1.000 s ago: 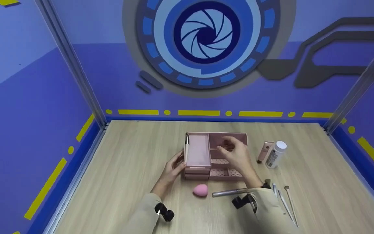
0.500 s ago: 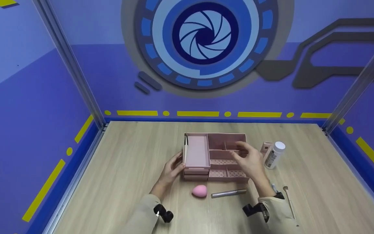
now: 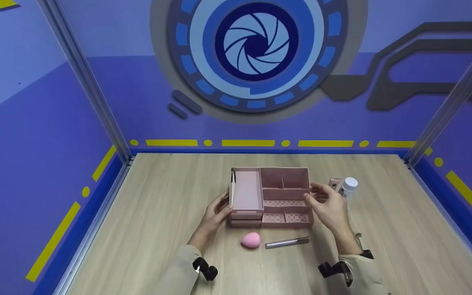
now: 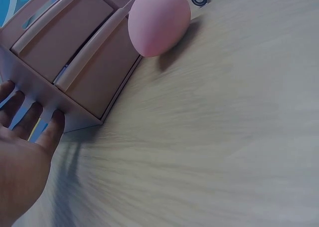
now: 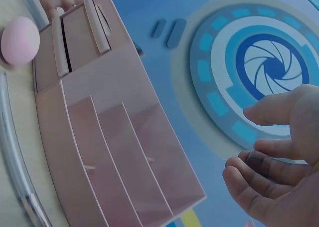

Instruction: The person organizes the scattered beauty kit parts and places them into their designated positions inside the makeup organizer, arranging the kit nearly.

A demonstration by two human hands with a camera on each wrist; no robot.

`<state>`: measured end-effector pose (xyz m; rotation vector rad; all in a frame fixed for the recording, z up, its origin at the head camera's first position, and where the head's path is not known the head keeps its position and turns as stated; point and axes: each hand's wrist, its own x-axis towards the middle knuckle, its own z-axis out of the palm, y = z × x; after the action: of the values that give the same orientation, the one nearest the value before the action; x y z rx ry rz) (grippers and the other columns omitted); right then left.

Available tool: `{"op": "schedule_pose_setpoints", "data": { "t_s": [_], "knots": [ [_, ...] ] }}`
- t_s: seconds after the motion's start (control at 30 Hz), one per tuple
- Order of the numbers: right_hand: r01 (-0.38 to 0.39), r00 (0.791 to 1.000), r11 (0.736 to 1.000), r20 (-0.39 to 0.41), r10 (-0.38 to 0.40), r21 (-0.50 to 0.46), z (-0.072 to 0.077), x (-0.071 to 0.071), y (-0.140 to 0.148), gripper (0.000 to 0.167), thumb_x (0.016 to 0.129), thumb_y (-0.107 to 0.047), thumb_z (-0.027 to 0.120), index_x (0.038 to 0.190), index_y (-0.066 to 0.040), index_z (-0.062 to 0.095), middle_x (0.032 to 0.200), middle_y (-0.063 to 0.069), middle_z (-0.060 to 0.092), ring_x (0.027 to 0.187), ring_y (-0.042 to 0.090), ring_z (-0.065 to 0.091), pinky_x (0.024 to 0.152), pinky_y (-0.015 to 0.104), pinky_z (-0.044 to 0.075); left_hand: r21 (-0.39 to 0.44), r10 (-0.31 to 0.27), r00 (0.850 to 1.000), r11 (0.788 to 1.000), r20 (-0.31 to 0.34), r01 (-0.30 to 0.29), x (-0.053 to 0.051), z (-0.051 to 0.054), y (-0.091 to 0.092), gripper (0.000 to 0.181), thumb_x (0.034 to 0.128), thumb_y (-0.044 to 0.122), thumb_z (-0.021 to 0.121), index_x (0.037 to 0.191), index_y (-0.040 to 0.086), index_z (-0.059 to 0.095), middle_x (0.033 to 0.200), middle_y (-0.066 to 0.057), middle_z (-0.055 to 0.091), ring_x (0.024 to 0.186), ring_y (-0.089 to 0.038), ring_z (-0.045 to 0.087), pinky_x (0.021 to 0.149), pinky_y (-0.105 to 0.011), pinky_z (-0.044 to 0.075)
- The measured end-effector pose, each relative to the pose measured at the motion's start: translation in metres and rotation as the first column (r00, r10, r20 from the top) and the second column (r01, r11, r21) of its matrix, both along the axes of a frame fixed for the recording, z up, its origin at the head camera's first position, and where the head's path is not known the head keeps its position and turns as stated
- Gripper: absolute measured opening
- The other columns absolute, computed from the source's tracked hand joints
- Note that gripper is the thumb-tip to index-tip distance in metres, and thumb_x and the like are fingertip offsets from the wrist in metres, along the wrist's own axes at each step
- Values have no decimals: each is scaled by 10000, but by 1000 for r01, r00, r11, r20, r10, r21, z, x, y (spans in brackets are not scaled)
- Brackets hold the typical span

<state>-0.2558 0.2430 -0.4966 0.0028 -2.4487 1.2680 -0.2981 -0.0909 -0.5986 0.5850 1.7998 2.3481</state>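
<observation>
A pink organizer (image 3: 287,198) with drawers and divided compartments stands on the table. Its left side is touched by the fingers of my left hand (image 3: 213,217), also seen in the left wrist view, where the hand (image 4: 25,157) lies against the drawer unit (image 4: 65,42). A brush (image 3: 233,184) stands upright in the slot along the organizer's left edge. My right hand (image 3: 330,207), beside the organizer's right wall, has loosely bent fingers; in the right wrist view this hand (image 5: 279,162) holds nothing and is apart from the organizer (image 5: 114,112).
In front of the organizer lie a pink sponge (image 3: 251,240) and a silver tube with a brown end (image 3: 287,243). A white bottle (image 3: 349,186) and a small pink tube (image 3: 335,182) are behind my right hand. A brush tip (image 3: 358,235) shows by the right wrist.
My right hand has moved right, from above the organizer's compartments to beside its right wall, uncovering the compartments and covering more of the bottle and brushes. My left hand keeps its place at the organizer.
</observation>
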Motion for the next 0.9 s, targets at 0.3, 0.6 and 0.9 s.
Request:
{"op": "schedule_pose_setpoints", "data": {
  "t_s": [0.3, 0.6, 0.9],
  "knots": [
    [40, 999, 999, -4, -40, 28, -3, 7, 17, 378, 827, -154, 772, 1171, -37, 671, 1031, 124, 716, 924, 249, 687, 778, 189, 548, -9, 2, 1000, 1000, -6, -2, -1, -1, 0, 625, 968, 21, 519, 1491, -112, 204, 1538, -324, 240, 1424, -432, 268, 1108, -264, 370],
    [95, 995, 994, 3, -95, 45, -11, 18, 33, 383, 827, -170, 775, 1175, -45, 673, 986, 123, 728, 907, 263, 687, 726, 101, 505, -33, 11, 1000, 999, -17, -11, 0, 2, -2, 634, 963, 40, 528, 1493, -106, 211, 1533, -331, 244, 1422, -447, 264, 1092, -245, 386],
    [117, 992, 990, 45, -120, 75, -20, 26, 45, 409, 852, -212, 755, 1216, -53, 656, 1019, 138, 720, 944, 277, 686, 778, 225, 560, -46, 17, 1000, 999, 3, -17, 0, 1, 0, 634, 960, 55, 539, 1491, -100, 228, 1531, -321, 257, 1422, -432, 276, 1116, -302, 370]
  ]
}}
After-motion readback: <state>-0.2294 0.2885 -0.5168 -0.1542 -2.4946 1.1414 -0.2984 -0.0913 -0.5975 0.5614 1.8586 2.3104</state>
